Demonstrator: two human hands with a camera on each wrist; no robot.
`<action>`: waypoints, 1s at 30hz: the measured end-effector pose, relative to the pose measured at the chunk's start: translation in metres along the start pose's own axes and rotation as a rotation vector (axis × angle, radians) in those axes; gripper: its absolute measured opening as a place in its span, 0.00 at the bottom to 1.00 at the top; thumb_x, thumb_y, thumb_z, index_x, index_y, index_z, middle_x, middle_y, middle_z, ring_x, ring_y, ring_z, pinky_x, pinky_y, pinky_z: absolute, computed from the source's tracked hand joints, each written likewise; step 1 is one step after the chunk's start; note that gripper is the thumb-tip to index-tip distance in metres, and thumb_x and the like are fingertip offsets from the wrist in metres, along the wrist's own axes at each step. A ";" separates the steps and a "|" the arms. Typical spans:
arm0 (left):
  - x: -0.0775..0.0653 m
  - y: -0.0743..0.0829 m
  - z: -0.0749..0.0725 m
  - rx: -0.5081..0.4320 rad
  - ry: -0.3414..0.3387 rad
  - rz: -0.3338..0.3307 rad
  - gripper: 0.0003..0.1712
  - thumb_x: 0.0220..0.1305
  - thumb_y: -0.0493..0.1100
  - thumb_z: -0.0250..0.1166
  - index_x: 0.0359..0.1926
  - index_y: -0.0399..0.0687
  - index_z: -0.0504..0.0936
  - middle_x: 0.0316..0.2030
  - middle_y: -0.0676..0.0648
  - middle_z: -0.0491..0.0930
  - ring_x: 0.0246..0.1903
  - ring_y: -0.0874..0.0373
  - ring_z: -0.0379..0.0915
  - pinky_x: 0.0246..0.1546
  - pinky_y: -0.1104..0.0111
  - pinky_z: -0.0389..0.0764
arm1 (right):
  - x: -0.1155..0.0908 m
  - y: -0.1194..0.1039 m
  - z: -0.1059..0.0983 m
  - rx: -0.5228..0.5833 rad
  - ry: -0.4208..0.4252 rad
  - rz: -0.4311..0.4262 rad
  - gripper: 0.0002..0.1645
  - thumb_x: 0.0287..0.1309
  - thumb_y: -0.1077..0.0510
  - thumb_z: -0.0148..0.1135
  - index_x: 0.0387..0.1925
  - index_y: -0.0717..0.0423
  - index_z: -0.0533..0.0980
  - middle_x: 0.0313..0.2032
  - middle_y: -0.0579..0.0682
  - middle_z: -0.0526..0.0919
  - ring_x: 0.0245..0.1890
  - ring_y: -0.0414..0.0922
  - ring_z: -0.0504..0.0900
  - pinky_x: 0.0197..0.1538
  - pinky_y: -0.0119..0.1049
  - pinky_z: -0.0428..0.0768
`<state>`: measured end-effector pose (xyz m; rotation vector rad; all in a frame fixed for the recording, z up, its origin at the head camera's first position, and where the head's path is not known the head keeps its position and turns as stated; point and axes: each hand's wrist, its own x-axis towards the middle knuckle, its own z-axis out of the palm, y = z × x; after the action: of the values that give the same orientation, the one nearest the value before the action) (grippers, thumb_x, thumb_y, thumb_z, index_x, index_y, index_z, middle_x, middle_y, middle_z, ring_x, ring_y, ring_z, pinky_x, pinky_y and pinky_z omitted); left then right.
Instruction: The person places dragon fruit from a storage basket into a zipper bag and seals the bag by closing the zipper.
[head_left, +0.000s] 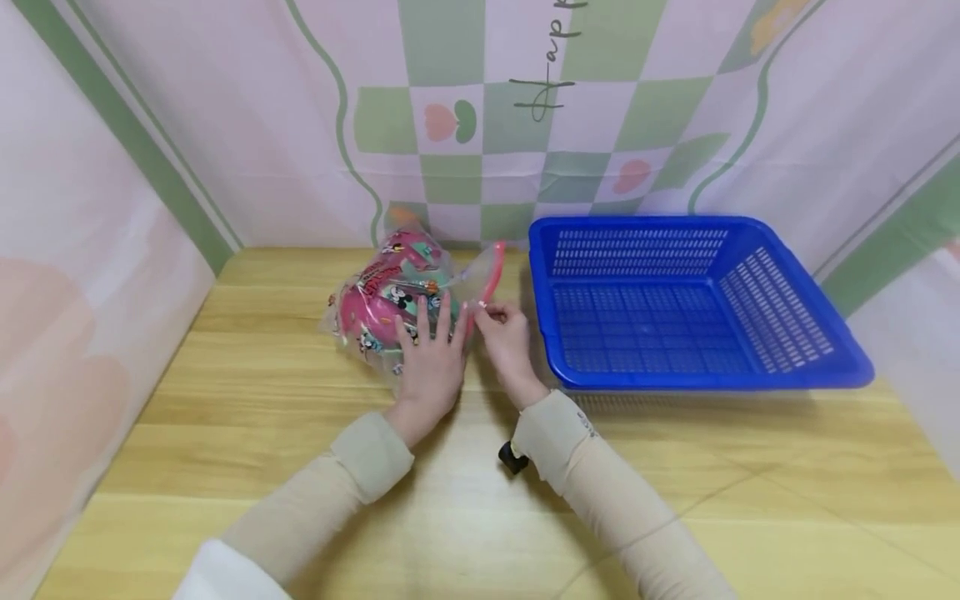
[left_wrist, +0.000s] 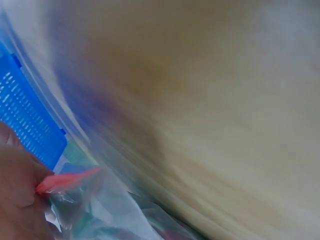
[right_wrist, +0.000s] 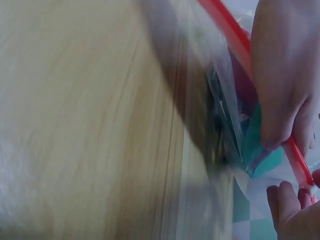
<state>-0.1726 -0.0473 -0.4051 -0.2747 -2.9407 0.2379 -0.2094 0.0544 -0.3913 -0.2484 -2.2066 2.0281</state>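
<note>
A clear zip bag [head_left: 375, 308] with cartoon prints lies on the table at centre left, bulging with pink and teal contents whose kind I cannot tell. Along its right edge runs a red zip strip [head_left: 495, 271]. Over the bag's near right side spread the fingers of my left hand [head_left: 433, 367]; in the right wrist view the strip [right_wrist: 235, 35] passes between finger and thumb. My right hand [head_left: 510, 346] pinches the strip just beside it, close to a small white slider [right_wrist: 312, 190]. In the left wrist view fingers also grip the red strip [left_wrist: 67, 181].
A blue perforated basket [head_left: 551, 333] stands just right of my right hand, its wall also visible in the left wrist view. The wooden table [head_left: 225, 417] meets a patterned cloth [head_left: 300, 167] at the back. A small black object [head_left: 513, 458] sits at my right cuff.
</note>
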 end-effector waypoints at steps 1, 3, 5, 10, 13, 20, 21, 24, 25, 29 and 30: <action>0.000 -0.001 0.000 0.004 -0.001 0.001 0.40 0.70 0.57 0.49 0.76 0.56 0.43 0.76 0.43 0.40 0.74 0.36 0.39 0.69 0.37 0.50 | 0.000 0.000 0.000 -0.015 -0.001 0.000 0.15 0.59 0.61 0.59 0.42 0.70 0.76 0.34 0.54 0.80 0.30 0.38 0.74 0.36 0.26 0.75; -0.001 -0.003 -0.001 0.025 -0.002 0.009 0.40 0.70 0.58 0.49 0.76 0.56 0.43 0.76 0.43 0.40 0.74 0.37 0.40 0.68 0.37 0.52 | 0.000 -0.001 0.000 -0.037 -0.002 0.003 0.15 0.58 0.61 0.59 0.42 0.70 0.77 0.35 0.56 0.81 0.31 0.38 0.75 0.34 0.24 0.74; -0.003 -0.004 -0.002 0.040 0.002 0.018 0.40 0.70 0.58 0.49 0.76 0.56 0.44 0.76 0.42 0.40 0.73 0.36 0.41 0.68 0.37 0.54 | 0.001 -0.002 0.000 -0.058 -0.002 0.009 0.14 0.57 0.62 0.59 0.41 0.70 0.77 0.37 0.58 0.81 0.33 0.40 0.76 0.33 0.23 0.73; -0.004 -0.005 -0.003 0.045 0.007 0.034 0.39 0.70 0.57 0.49 0.76 0.56 0.45 0.76 0.41 0.41 0.73 0.36 0.42 0.68 0.37 0.54 | 0.003 -0.004 -0.001 -0.093 0.004 0.014 0.14 0.58 0.62 0.58 0.42 0.68 0.78 0.41 0.60 0.82 0.38 0.46 0.78 0.35 0.25 0.75; -0.004 -0.006 -0.002 0.043 0.007 0.036 0.39 0.71 0.57 0.48 0.76 0.57 0.45 0.76 0.41 0.41 0.73 0.36 0.41 0.68 0.37 0.53 | 0.004 -0.004 -0.002 -0.098 0.016 -0.011 0.13 0.58 0.62 0.58 0.41 0.69 0.78 0.40 0.59 0.81 0.40 0.47 0.78 0.37 0.25 0.74; -0.005 -0.010 0.000 0.067 -0.007 0.045 0.40 0.69 0.58 0.50 0.76 0.59 0.45 0.76 0.41 0.42 0.73 0.36 0.42 0.69 0.38 0.52 | 0.004 -0.005 0.001 -0.004 0.019 0.008 0.12 0.59 0.64 0.57 0.42 0.69 0.77 0.29 0.50 0.78 0.31 0.43 0.78 0.45 0.43 0.82; -0.005 -0.011 -0.001 0.074 -0.008 0.047 0.40 0.69 0.58 0.50 0.76 0.59 0.45 0.76 0.41 0.42 0.73 0.36 0.42 0.69 0.38 0.52 | 0.004 -0.006 0.002 0.019 0.017 0.012 0.12 0.59 0.64 0.56 0.42 0.70 0.77 0.28 0.50 0.78 0.30 0.42 0.78 0.47 0.47 0.83; -0.007 -0.013 -0.001 0.097 -0.004 0.060 0.41 0.68 0.58 0.52 0.76 0.59 0.45 0.76 0.41 0.42 0.73 0.36 0.43 0.69 0.38 0.53 | 0.005 -0.007 0.003 0.067 0.021 0.017 0.12 0.59 0.65 0.56 0.42 0.71 0.77 0.27 0.50 0.78 0.26 0.38 0.78 0.49 0.50 0.82; -0.008 -0.014 -0.001 0.101 0.000 0.065 0.41 0.68 0.58 0.52 0.76 0.58 0.45 0.76 0.41 0.42 0.73 0.36 0.43 0.68 0.38 0.54 | 0.005 -0.008 0.003 0.079 0.023 0.019 0.12 0.59 0.66 0.56 0.42 0.72 0.77 0.27 0.50 0.78 0.25 0.36 0.78 0.49 0.50 0.82; -0.012 -0.018 -0.001 0.082 0.016 0.080 0.41 0.68 0.57 0.53 0.75 0.58 0.47 0.76 0.40 0.43 0.73 0.36 0.44 0.68 0.38 0.55 | 0.005 -0.010 0.003 0.110 0.026 0.023 0.12 0.59 0.67 0.56 0.42 0.72 0.77 0.28 0.51 0.79 0.24 0.33 0.78 0.49 0.49 0.83; -0.013 -0.019 -0.001 0.074 0.014 0.081 0.40 0.68 0.57 0.53 0.75 0.58 0.47 0.76 0.41 0.43 0.73 0.36 0.43 0.68 0.38 0.54 | 0.006 -0.010 0.003 0.113 0.024 0.024 0.12 0.59 0.67 0.56 0.42 0.72 0.77 0.28 0.51 0.79 0.24 0.33 0.78 0.49 0.49 0.83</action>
<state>-0.1631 -0.0682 -0.4027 -0.3832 -2.9020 0.3542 -0.2159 0.0519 -0.3817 -0.2862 -2.0756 2.1417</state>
